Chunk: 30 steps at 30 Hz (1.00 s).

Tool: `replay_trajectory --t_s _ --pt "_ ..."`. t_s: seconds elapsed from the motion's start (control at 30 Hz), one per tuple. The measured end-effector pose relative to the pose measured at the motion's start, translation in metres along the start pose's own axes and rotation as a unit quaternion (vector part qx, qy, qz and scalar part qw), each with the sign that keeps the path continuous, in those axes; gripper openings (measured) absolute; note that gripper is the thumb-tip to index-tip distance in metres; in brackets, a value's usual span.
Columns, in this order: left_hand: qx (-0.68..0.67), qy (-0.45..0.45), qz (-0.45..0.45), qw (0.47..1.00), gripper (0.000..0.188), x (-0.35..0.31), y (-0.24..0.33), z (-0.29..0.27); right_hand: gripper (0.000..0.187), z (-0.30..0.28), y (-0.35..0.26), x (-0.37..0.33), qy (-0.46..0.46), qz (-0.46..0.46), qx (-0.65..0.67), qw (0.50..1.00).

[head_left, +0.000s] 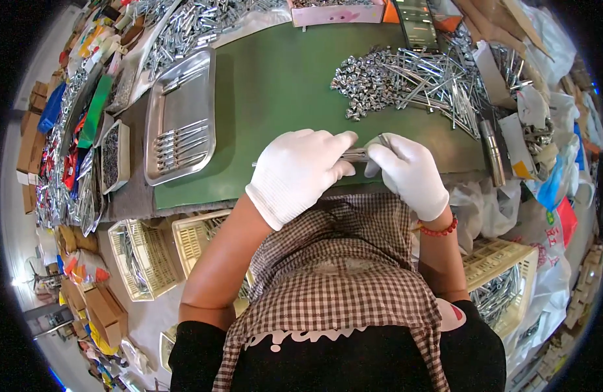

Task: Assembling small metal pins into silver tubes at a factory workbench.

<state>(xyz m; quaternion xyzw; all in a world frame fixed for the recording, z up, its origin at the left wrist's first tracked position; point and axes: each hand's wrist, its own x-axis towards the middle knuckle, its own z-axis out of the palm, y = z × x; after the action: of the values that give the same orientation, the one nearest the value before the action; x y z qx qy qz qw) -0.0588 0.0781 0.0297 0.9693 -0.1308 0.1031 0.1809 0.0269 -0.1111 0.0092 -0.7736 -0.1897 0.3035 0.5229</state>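
Observation:
Both my hands wear white knitted gloves above the near edge of the green work surface (269,85). My left hand (301,170) is wrapped round a bundle of thin metal rods (355,155), one end of which shows past the wrist side. At the other end of the bundle, my right hand (409,173) pinches with thumb and fingers; a small metal piece (383,140) shows at its fingertips. To the left lies a steel tray (184,111) with several rod-shaped metal fittings (182,147) in a row. Beyond my right hand are a heap of small metal sleeves (366,81) and loose metal rods (438,81).
A metal cylindrical tool (491,153) lies at the right edge. At the back are a pink box (337,14) and a phone-like screen (417,26). More metal parts (190,32) are heaped at back left. Cream crates (141,261) stand below the table.

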Motion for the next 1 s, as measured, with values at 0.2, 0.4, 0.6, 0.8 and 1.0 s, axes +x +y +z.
replay_trajectory --t_s 0.2,0.4,0.6,0.8,1.0 --pt "0.064 -0.046 -0.019 0.997 0.046 0.014 0.021 -0.008 0.029 -0.008 -0.010 -0.006 0.050 0.032 0.134 0.989" --pt "-0.029 0.001 -0.013 1.000 0.043 0.000 0.002 0.005 0.019 -0.007 -0.001 -0.008 0.014 -0.053 0.005 0.998" --pt "-0.119 0.013 -0.044 0.992 0.036 -0.005 -0.002 0.012 0.017 -0.012 0.002 -0.008 0.036 -0.021 0.005 0.999" --pt "-0.128 0.032 -0.055 0.990 0.029 -0.005 0.002 0.014 0.019 -0.008 0.006 -0.006 0.043 -0.030 0.031 0.998" --pt "-0.126 0.035 -0.069 0.989 0.025 -0.004 0.006 0.015 0.020 -0.009 0.004 -0.007 0.042 -0.014 0.029 0.999"
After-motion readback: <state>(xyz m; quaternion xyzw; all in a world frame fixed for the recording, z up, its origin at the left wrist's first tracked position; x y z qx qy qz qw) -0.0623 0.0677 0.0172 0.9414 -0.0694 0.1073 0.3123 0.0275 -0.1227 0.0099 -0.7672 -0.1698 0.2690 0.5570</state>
